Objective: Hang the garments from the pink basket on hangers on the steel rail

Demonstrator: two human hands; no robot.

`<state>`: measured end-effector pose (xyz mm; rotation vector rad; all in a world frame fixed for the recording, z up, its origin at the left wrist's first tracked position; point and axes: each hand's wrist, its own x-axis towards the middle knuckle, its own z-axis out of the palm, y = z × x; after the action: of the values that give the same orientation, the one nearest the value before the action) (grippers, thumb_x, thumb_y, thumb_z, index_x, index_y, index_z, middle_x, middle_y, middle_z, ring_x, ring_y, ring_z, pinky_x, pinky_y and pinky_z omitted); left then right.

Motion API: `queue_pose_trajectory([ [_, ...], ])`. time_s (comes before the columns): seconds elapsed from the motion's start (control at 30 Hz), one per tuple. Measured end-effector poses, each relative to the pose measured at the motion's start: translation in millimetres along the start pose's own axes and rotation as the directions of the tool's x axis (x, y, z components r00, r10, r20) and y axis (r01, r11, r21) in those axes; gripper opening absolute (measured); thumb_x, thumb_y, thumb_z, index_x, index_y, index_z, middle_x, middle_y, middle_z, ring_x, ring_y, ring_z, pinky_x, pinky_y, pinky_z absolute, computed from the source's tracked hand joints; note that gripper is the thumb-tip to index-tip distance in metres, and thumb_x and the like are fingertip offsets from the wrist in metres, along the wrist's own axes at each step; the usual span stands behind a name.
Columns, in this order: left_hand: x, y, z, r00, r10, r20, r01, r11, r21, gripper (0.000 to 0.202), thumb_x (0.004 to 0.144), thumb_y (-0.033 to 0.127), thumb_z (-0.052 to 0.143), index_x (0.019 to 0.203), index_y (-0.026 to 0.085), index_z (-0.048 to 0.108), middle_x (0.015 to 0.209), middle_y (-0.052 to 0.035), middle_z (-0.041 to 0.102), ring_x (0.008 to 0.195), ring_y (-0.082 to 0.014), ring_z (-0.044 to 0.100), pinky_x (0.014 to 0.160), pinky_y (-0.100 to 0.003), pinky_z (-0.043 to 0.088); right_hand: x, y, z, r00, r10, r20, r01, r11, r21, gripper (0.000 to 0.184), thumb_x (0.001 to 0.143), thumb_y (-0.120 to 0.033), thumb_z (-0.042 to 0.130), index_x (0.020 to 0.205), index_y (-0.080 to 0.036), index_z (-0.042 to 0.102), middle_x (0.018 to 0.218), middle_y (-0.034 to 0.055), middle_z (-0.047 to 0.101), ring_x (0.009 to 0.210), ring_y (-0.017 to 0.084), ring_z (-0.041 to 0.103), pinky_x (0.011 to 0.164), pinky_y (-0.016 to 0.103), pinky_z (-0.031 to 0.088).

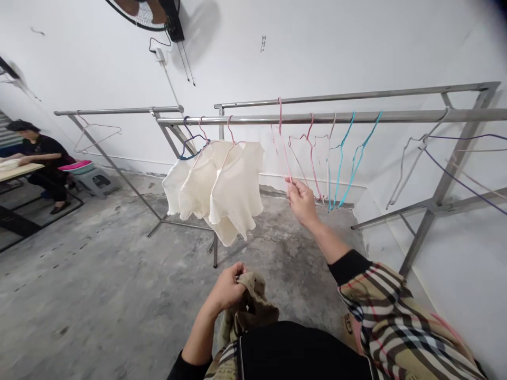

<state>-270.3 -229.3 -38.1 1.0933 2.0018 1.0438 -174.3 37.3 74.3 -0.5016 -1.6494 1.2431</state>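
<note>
My right hand (301, 200) is closed on the lower end of a pink clothes hanger (283, 150), whose hook sits on the metal rail (261, 120). Low in front of my body, my left hand (227, 287) grips a bunched olive-brown cloth (257, 301); its full shape is hidden in the folds. Left of the pink hanger, several cream garments (237, 184) hang from hangers on the same rail. Just right of my right hand hang bare hangers, among them a darker pink hanger (311, 158) and a blue hanger (358, 163).
A second rack (119, 111) carries one hanger at the left. Behind stands another metal rail (356, 95) near the wall. More hangers (412, 148) hang at right. A person (37, 153) sits at a table (19, 171) far left, beside a grey stool (95, 182). A fan (146, 13) hangs above.
</note>
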Motion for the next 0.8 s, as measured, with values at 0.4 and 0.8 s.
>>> queue_pose_trajectory([
  [0.4,28,19,-7.7,0.916,-0.352,-0.193,0.226,0.849,-0.478,0.028,0.066,0.044,0.063,0.072,0.017,0.064,0.055,0.0014,0.060,0.051,-0.0146,0.054,0.051,-0.024,0.042,-210,52,-74,0.978,0.190,0.086,-0.171,0.966,-0.192,0.021,0.080,-0.042,0.064,0.085,-0.021,0.058,0.053,-0.0065,0.046,0.045,0.010,0.041,0.045,0.023,0.037],
  [0.8,43,36,7.4,0.908,-0.307,-0.283,0.053,0.757,-0.651,0.035,0.064,0.044,0.069,0.080,0.014,0.067,0.063,-0.0022,0.067,0.059,-0.0160,0.061,0.059,-0.026,0.049,-227,22,-148,0.754,0.477,0.452,-0.240,0.840,-0.486,0.043,0.090,-0.053,0.046,0.078,-0.024,0.075,0.068,0.0039,0.069,0.067,0.021,0.065,0.064,0.031,0.049],
])
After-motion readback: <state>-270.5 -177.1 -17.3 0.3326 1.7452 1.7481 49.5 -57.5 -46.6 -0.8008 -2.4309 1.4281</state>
